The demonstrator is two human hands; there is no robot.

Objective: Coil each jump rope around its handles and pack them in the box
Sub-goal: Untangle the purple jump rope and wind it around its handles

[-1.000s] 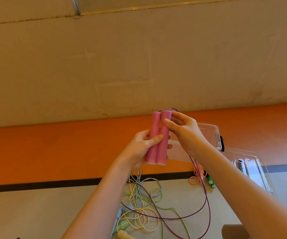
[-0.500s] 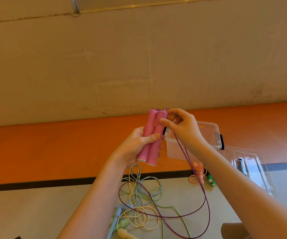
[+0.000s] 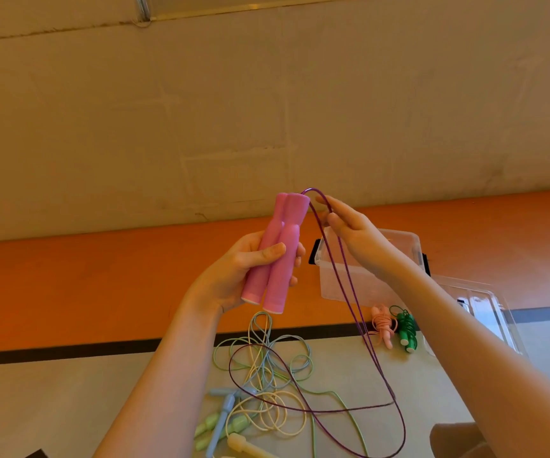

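Pink handles [image 3: 275, 256] together, purple cord [image 3: 343, 276] trailing down

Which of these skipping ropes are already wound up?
The small pink rope and green rope beside the clear box; the others lie loose.

Warm, even, fairly bright light with soft shadows; sharp focus, and wide-angle bending toward the edges.
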